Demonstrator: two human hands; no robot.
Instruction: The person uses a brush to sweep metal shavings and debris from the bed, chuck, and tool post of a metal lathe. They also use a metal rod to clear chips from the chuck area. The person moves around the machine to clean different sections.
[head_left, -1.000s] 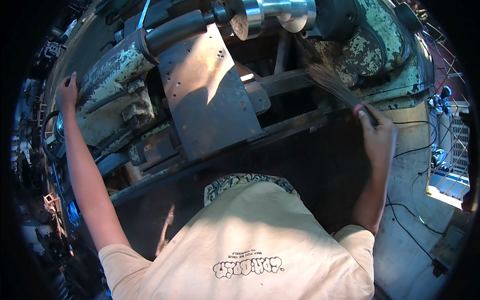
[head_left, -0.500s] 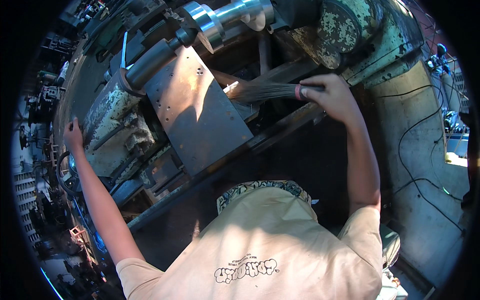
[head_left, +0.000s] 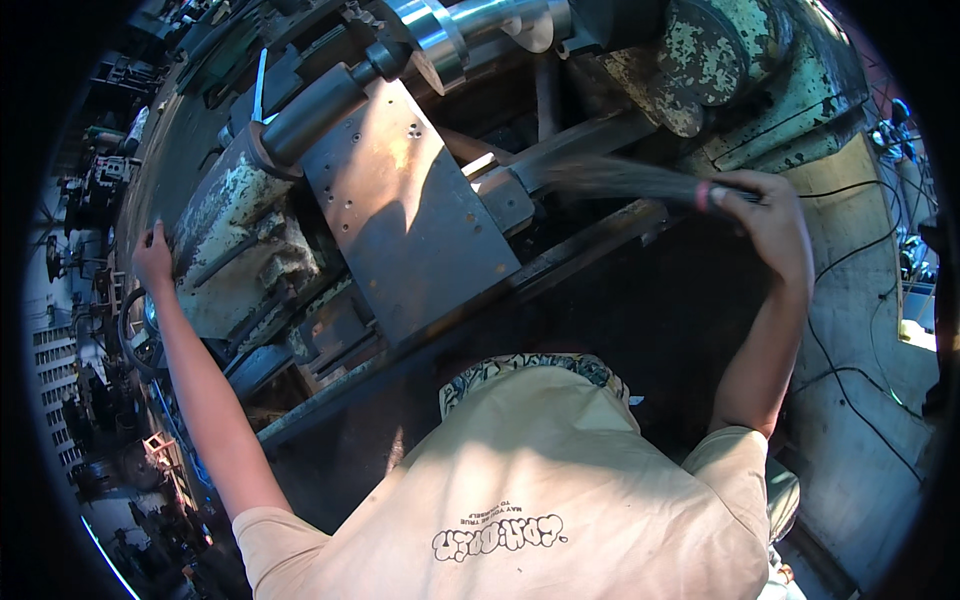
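My right hand (head_left: 768, 222) grips a long-bristled brush (head_left: 625, 181) by its handle, near a red band. The bristles point left over the open lathe bed (head_left: 590, 240), smeared by motion, their tips near a small metal block (head_left: 506, 203). Left of the bristles lies a flat steel plate (head_left: 425, 235) with several holes, lit by a patch of sun. At far left my left hand (head_left: 153, 260) is beside the end of the worn, pale-painted tailstock (head_left: 222, 215). Its fingers are curled; what they hold, if anything, is hidden.
A shiny stepped metal shaft (head_left: 425, 40) runs across the top, meeting the tailstock's dark quill (head_left: 318, 115). Chipped green machine housing (head_left: 780, 95) stands at upper right. Black cables (head_left: 822, 350) hang along a pale panel (head_left: 860, 400) on the right.
My right hand has moved to the right with the brush, drawing the bristles off the plate's edge and baring the small block. My left hand stays by the tailstock. The view has shifted slightly.
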